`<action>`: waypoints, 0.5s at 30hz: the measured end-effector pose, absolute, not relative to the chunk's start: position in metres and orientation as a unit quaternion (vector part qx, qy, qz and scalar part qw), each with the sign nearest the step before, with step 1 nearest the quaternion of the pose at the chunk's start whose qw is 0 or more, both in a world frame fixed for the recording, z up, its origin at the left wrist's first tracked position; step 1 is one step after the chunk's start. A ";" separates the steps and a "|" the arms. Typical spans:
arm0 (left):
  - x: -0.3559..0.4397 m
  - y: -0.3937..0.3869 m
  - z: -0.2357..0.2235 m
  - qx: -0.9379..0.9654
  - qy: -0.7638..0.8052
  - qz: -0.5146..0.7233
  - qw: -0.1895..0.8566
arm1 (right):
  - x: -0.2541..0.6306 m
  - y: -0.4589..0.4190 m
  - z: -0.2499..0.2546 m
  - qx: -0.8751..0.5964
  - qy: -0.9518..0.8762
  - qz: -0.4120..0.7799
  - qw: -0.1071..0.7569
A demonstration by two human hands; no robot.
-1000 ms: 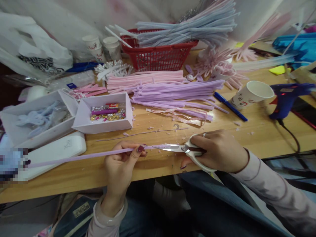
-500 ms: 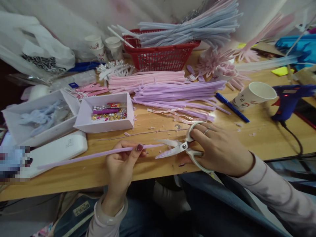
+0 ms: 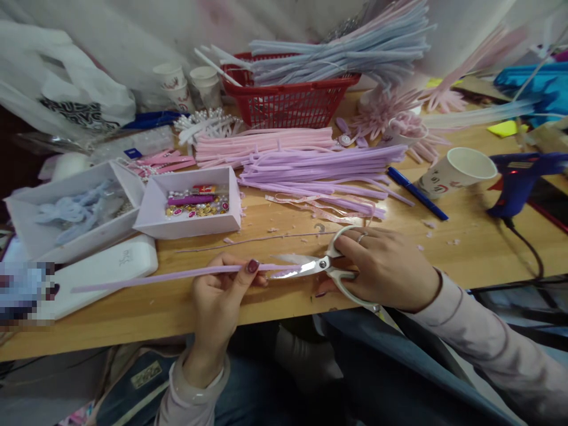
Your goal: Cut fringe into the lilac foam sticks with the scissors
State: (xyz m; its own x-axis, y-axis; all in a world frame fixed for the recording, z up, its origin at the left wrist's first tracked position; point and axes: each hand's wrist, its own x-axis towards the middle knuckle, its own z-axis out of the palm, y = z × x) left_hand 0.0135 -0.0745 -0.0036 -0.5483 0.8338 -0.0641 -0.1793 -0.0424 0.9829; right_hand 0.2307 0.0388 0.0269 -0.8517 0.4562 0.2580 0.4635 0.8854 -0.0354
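Left hand [image 3: 219,293]: pinching 1 lilac pipe cleaner [image 3: 177,274]. Right hand [image 3: 384,266]: gripping 1 pair of white-handled scissors [image 3: 322,264], blades parted at the stem's right end. Beyond: lilac pipe-cleaner bundle [image 3: 319,165], red basket [image 3: 288,103].

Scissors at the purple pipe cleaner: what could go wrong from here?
The scissors stand open close to the left hand's fingertips, so a slip might nick one.

The purple pipe cleaner is pinched near the blades, its long end unheld; it could twist and be trimmed unevenly.

The glue gun shows a red light close beside the paper cup; if hot, it might scorch it.
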 end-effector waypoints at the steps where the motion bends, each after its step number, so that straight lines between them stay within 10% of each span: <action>1: 0.014 -0.074 -0.003 0.283 0.581 0.661 0.381 | 0.231 0.039 0.027 -0.238 -0.962 -0.013 0.132; 15: 0.015 -0.072 0.002 0.263 0.574 0.669 0.392 | 0.232 0.036 0.024 -0.230 -0.964 -0.002 0.132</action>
State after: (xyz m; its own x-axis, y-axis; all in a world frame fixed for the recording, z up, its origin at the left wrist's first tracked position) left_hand 0.0145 -0.0725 0.0020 -0.5542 0.8265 -0.0993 -0.2233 -0.0327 0.9742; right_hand 0.2318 0.0361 0.0243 -0.8590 0.4436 0.2556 0.4444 0.8939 -0.0579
